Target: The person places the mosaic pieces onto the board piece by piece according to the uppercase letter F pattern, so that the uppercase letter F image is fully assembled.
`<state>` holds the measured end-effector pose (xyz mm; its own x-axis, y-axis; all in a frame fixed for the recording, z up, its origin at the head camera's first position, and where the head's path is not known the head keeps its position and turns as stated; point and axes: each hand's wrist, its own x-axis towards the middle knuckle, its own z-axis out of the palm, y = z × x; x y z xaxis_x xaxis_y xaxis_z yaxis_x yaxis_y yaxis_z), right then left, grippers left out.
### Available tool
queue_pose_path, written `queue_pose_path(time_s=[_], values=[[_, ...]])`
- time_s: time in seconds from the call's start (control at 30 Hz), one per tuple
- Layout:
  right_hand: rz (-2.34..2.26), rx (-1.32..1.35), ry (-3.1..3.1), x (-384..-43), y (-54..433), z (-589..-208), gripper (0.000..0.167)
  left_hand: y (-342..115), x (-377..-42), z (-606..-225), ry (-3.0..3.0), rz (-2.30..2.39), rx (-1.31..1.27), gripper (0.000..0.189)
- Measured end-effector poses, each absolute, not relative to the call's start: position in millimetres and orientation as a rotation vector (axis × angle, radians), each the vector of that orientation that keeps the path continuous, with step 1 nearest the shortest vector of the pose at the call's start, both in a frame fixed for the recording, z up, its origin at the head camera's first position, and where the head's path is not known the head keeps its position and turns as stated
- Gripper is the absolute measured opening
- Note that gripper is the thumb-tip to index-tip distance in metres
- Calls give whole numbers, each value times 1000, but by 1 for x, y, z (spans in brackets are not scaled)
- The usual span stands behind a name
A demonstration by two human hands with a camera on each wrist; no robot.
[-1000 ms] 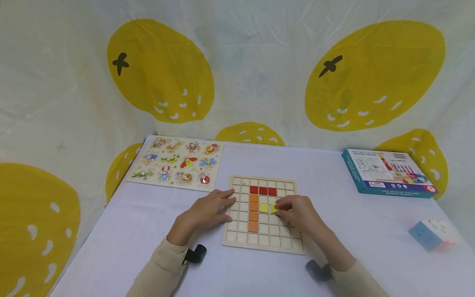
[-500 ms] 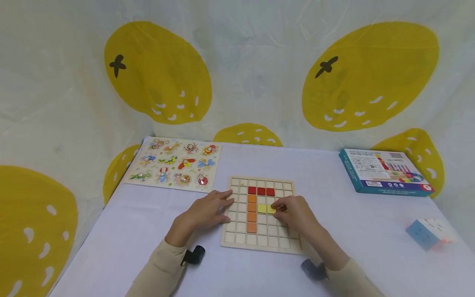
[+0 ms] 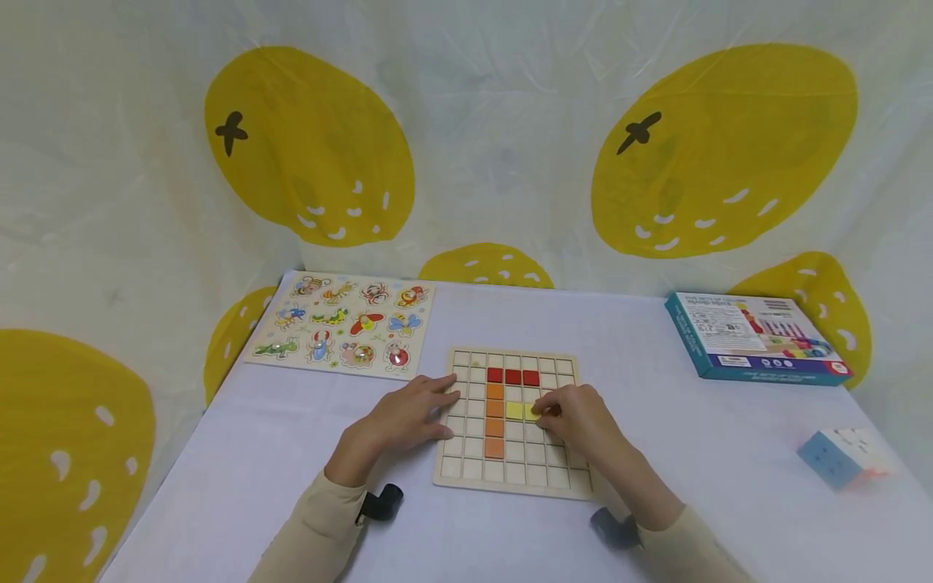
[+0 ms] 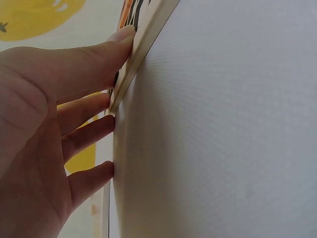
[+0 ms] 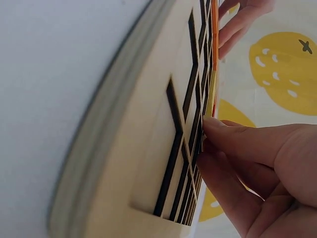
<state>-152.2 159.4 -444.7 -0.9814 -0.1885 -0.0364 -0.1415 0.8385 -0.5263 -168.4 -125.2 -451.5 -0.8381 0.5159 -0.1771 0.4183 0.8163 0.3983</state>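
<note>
In the head view, a square wooden grid board (image 3: pixel 513 486) lies on the table, with red tiles (image 3: pixel 513 377), a column of orange tiles (image 3: pixel 495 409) and a yellow tile (image 3: pixel 514 410) in its cells. My left hand (image 3: pixel 411 411) rests at the board's left edge, fingers spread, thumb on the rim in the left wrist view. My right hand (image 3: pixel 579 413) has thumb and fingertips at the right side of a second yellow tile (image 3: pixel 530 411), pinching it where it sits beside the first. In the right wrist view, the right thumb (image 5: pixel 233 136) meets the board's surface; the fingers partly hide the tile.
A wooden puzzle board with insect pictures (image 3: pixel 342 324) lies at the back left. A teal boxed toy (image 3: pixel 758 336) is at the back right, with a puzzle cube (image 3: pixel 838 461) nearer on the right. A patterned curtain (image 3: pixel 503 146) stands behind the table.
The second yellow tile, tilted and a little apart in my right fingers before, now lies flat in the cell beside the first. My left hand stays in place at the board's edge.
</note>
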Motion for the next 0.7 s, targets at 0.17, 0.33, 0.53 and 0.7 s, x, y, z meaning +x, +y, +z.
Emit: queue_pose_path(time_s=[0.17,0.33,0.53,0.7], values=[[-814,-275,2942,-151,159,-445,15,-125,-168,-450,2726,507,718,64],[-811,-291,2956,-151,159,-444,15,-124,-168,-449,2723,511,715,63],[-817,-305,2964,-149,158,-443,15,-125,-168,-448,2720,504,709,64],[-827,-297,2973,-148,156,-445,15,-125,-167,-447,2718,491,712,63]])
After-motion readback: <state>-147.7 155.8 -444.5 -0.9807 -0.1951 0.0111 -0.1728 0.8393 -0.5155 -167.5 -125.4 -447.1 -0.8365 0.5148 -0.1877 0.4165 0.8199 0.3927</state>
